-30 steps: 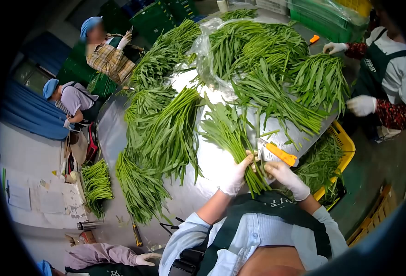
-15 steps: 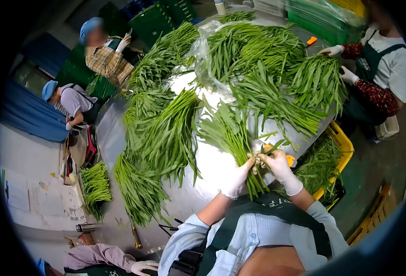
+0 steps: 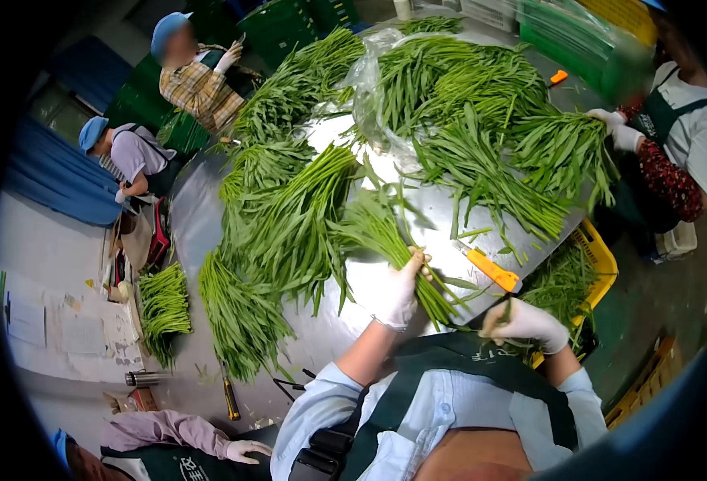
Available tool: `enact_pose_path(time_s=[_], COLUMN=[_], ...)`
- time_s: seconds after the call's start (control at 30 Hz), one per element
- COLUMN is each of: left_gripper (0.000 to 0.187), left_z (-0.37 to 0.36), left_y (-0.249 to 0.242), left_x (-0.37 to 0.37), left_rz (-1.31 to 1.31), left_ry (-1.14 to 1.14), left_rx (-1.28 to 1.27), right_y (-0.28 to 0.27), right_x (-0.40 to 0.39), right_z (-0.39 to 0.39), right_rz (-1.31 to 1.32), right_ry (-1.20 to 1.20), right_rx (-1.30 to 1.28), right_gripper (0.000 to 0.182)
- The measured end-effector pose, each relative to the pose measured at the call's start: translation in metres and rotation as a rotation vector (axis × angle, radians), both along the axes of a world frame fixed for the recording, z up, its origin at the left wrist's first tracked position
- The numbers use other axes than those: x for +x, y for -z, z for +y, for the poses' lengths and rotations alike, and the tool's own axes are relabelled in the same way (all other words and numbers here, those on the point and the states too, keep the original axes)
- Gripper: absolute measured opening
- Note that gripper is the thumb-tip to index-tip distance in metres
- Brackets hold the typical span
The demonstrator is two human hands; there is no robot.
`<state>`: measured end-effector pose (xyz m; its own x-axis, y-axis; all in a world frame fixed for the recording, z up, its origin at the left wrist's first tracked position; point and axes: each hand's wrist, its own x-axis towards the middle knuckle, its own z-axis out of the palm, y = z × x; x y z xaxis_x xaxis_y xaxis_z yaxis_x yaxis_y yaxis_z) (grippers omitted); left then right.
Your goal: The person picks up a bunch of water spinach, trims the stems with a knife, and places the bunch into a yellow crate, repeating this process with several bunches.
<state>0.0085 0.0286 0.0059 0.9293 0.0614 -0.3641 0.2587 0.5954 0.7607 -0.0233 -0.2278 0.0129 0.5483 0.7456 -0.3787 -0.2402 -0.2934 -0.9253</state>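
Observation:
My gloved left hand (image 3: 399, 295) is wrapped round the stems of a bunch of leafy greens (image 3: 384, 232), whose leaves point up and left over the metal table (image 3: 313, 341). Lower right, near the table edge, my gloved right hand (image 3: 528, 325) has its fingers pressed together around a thin green stem piece, partly blurred. An orange-handled cutter (image 3: 491, 271) lies on the table between and above my hands. Loose cut stems are scattered beside it.
Piles of greens (image 3: 289, 232) cover the table's left and far side, with plastic film (image 3: 367, 96) among them. A yellow crate (image 3: 599, 260) of greens stands at the right edge. Co-workers stand at right (image 3: 674, 120), far left (image 3: 197, 80) and lower left (image 3: 169, 441).
My right hand has moved away from the bunch, down and right, uncovering the orange cutter. My left hand has shifted slightly left with the bunch. The right co-worker's hands have come together.

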Motion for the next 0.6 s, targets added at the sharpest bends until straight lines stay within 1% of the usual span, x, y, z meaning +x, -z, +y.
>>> enact_pose_path(time_s=[0.03, 0.07, 0.1, 0.17, 0.2, 0.23, 0.3, 0.37, 0.4, 0.43, 0.47, 0.57, 0.6], left_gripper=[0.014, 0.016, 0.018, 0.019, 0.019, 0.019, 0.023, 0.026, 0.026, 0.026, 0.027, 0.03, 0.028], left_z=[0.003, 0.005, 0.005, -0.001, -0.005, -0.009, -0.011, -0.013, -0.014, -0.014, -0.012, -0.013, -0.017], left_y=[-0.002, -0.003, -0.003, -0.005, -0.008, -0.01, -0.005, -0.003, -0.003, -0.003, -0.006, -0.006, -0.014], left_x=[0.0, -0.001, -0.001, -0.001, -0.002, -0.003, -0.005, -0.007, -0.008, -0.009, -0.01, -0.012, -0.014], left_rz=[-0.001, -0.002, -0.002, 0.01, 0.021, 0.032, 0.021, 0.012, 0.009, 0.007, 0.0, -0.005, 0.027], left_ry=[-0.005, 0.0, 0.009, 0.028, 0.032, 0.034, 0.057, 0.072, 0.076, 0.079, 0.122, 0.134, 0.121], left_rx=[-0.006, -0.006, -0.007, -0.018, -0.025, -0.03, -0.059, -0.078, -0.087, -0.097, -0.107, -0.145, -0.189], right_y=[0.003, 0.004, -0.001, -0.016, -0.013, -0.01, -0.013, -0.012, -0.011, -0.016, -0.011, 0.001, 0.003], right_x=[-0.001, 0.002, 0.002, -0.002, -0.001, 0.002, -0.003, -0.005, -0.005, -0.007, -0.007, -0.004, -0.003], right_z=[-0.014, -0.023, -0.027, -0.023, -0.017, -0.009, 0.02, 0.041, 0.05, 0.057, 0.061, 0.067, 0.068], right_rz=[0.05, -0.235, -0.335, -0.697, -0.743, -0.758, -0.503, -0.448, -0.455, -0.522, -0.513, -0.548, -0.571], right_ry=[-0.038, -0.12, -0.161, 0.019, 0.149, 0.207, 0.384, 0.376, 0.363, 0.355, 0.367, 0.381, 0.383], right_rx=[-0.01, -0.216, -0.46, -0.597, -0.469, -0.392, -0.275, -0.153, -0.181, -0.201, -0.179, -0.143, -0.139], right_gripper=[0.018, 0.02, 0.026, 0.026, 0.029, 0.027, 0.025, 0.027, 0.026, 0.023, 0.022, 0.021, 0.02])
